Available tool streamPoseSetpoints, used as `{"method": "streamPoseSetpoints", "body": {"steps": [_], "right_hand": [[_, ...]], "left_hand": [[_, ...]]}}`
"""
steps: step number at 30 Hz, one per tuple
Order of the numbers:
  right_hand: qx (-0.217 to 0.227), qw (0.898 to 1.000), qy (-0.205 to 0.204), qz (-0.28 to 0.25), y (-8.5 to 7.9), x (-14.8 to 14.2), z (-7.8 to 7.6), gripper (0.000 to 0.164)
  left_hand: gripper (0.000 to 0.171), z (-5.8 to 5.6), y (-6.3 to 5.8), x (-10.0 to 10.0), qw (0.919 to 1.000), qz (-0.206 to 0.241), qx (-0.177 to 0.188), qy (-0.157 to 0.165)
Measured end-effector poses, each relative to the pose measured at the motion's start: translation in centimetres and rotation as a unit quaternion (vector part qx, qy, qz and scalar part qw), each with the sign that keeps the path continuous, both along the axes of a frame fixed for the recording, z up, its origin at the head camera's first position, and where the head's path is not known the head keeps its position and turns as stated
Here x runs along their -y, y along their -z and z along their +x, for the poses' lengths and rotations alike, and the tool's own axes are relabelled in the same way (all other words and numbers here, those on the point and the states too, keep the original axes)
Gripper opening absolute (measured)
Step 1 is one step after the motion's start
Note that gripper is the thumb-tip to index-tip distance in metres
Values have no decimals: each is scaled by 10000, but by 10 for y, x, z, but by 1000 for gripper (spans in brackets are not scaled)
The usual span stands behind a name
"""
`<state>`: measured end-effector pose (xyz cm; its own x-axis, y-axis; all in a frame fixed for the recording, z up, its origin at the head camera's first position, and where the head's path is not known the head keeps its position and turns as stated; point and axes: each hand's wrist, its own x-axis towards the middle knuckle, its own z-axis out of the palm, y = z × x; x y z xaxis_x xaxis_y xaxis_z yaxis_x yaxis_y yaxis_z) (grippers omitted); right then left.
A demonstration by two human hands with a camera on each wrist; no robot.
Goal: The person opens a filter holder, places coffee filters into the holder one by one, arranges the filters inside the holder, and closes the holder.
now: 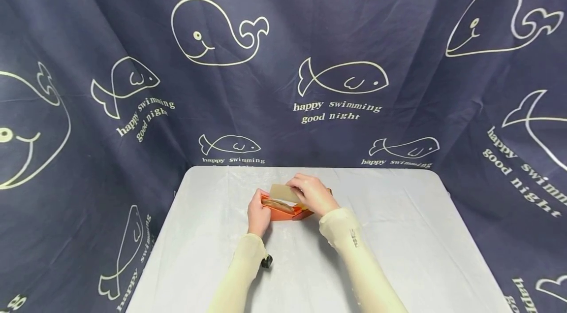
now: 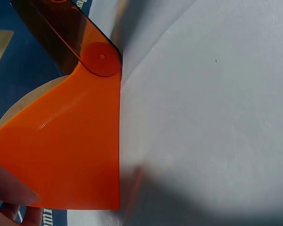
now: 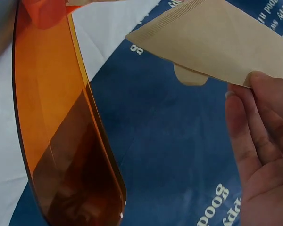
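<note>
My left hand (image 1: 258, 214) grips the left end of an orange coffee filter holder (image 1: 281, 214), its thumb over the side wall in the left wrist view. From the holder's pivot swings a see-through amber lid (image 3: 52, 103), which stands open to the right. Brown paper (image 1: 279, 204) shows inside the holder. Above it, my right hand (image 1: 312, 194) pinches a brown paper coffee filter (image 3: 217, 42) by its edge between thumb and fingers. The filter's crimped seam faces away from that hand, and a small rounded flap peeks out below its lower edge.
A white-covered table (image 1: 390, 254) lies under both hands. Dark blue curtains (image 1: 283, 17) with whale and fish drawings surround it at the back and sides. A small black object (image 1: 266, 261) sits at the left wrist.
</note>
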<state>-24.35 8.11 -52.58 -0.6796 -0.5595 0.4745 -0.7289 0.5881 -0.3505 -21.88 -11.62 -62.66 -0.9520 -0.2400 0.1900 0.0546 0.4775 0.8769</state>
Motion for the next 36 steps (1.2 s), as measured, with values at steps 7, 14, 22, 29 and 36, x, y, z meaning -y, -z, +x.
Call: {"method": "streamPoseSetpoints", "body": {"steps": [7,14,22,29,36], "right_hand": [[57,9998,-125,122,5,8,-4,16],[-6,9998,-133,169,7,12,-7,15],[-15,9996,-182,202,12,15,-7,14],[80,9999,31,81,11,15,-7,14],[13,10000,50,55,11,14,-7,12]], "left_hand": [[39,-3,5,1,9999,-131,-85,27],[36,-4,6,2,9999,-125,-106,40],[36,-3,6,1,9999,-108,15,30],[34,-5,6,1,9999,-121,-3,11],[34,-4,7,1,9999,-129,-27,-30]]}}
